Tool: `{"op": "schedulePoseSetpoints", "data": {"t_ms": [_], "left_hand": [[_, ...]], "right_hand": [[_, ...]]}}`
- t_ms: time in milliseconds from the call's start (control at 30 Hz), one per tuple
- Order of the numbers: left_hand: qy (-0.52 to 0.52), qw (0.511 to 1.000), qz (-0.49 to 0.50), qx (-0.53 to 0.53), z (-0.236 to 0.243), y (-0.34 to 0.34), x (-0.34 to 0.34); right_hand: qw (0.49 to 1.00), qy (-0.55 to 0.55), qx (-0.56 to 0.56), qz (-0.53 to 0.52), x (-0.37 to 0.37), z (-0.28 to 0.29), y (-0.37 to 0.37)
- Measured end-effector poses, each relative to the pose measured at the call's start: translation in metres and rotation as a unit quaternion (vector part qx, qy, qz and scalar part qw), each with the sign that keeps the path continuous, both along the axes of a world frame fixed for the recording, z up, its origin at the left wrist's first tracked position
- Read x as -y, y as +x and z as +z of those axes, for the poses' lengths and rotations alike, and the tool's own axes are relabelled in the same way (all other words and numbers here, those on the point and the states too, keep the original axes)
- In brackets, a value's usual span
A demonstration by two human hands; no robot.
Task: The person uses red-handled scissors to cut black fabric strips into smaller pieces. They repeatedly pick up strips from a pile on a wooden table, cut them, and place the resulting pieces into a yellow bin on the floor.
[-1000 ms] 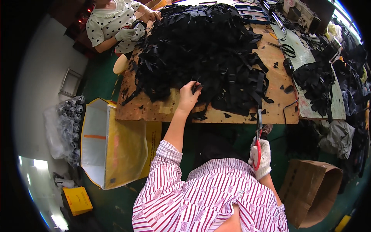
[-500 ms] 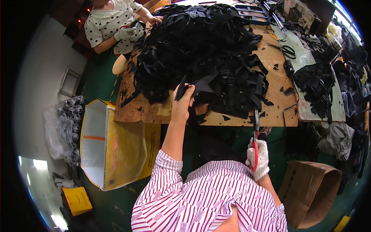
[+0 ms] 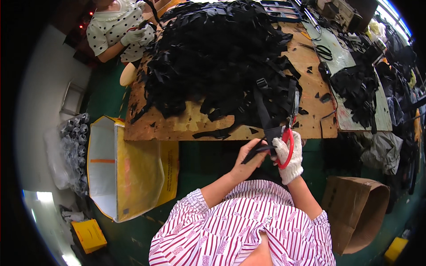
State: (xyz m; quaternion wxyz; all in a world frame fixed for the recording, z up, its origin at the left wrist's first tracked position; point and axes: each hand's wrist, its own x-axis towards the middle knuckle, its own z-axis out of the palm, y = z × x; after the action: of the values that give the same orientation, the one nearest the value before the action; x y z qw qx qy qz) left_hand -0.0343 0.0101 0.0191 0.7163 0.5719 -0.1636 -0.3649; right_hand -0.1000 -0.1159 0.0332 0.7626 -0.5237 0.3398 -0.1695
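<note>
My bare left hand (image 3: 249, 158) is closed on a black webbing strap (image 3: 262, 108), just off the table's front edge. The strap runs from my hands up onto the black pile, and a dark buckle (image 3: 262, 83) lies near its far end. Beside it, my right hand (image 3: 293, 165), in a white knit glove, grips red-handled scissors (image 3: 291, 148) with the blades pointing away over the table. The strap's end passes by the gloved fingers; whether they also pinch it I cannot make out. A large heap of black straps (image 3: 204, 57) covers much of the wooden table (image 3: 306, 119).
A co-worker in a dotted top (image 3: 116, 33) stands at the far left, holding something dark. Black-handled scissors (image 3: 324, 52) lie at the table's right. A yellow-and-white bin (image 3: 140, 173) stands left, a cardboard box (image 3: 355, 213) right. More black straps (image 3: 355, 91) lie on a pale board.
My left hand has come back from the pile toward my right hand, now with a strap in it. The scissors have risen slightly. The co-worker's hand has left the pile.
</note>
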Motion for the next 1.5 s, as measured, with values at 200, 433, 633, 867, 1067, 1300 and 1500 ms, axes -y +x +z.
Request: {"op": "schedulePoseSetpoints", "data": {"t_ms": [200, 433, 633, 867, 1067, 1300, 1500], "left_hand": [[0.008, 0.864, 0.02, 0.504, 0.009, 0.03, 0.008], [-0.059, 0.914, -0.062, 0.397, 0.002, 0.054, 0.015], [-0.055, 0.996, 0.05, 0.044, 0.004, 0.065, 0.015], [-0.043, 0.995, 0.085, 0.002, 0.003, 0.064, 0.017], [-0.028, 0.993, 0.111, -0.013, 0.003, 0.059, 0.021], [0.001, 0.998, 0.062, 0.016, 0.01, 0.047, 0.025], [0.011, 0.998, 0.063, 0.023, 0.008, 0.043, 0.026]], "right_hand": [[0.996, 0.06, 0.061, 0.002, 0.005, 0.005, -0.009], [0.986, 0.111, 0.121, 0.04, 0.006, 0.003, -0.013], [0.992, -0.059, -0.048, 0.103, 0.005, 0.004, -0.032], [0.967, -0.205, -0.01, 0.151, -0.002, -0.03, -0.053], [0.925, -0.348, -0.048, 0.146, 0.001, -0.035, -0.058], [0.911, -0.4, 0.006, 0.101, 0.0, -0.046, -0.044], [0.942, -0.325, 0.01, 0.087, -0.007, -0.054, -0.045]]}}
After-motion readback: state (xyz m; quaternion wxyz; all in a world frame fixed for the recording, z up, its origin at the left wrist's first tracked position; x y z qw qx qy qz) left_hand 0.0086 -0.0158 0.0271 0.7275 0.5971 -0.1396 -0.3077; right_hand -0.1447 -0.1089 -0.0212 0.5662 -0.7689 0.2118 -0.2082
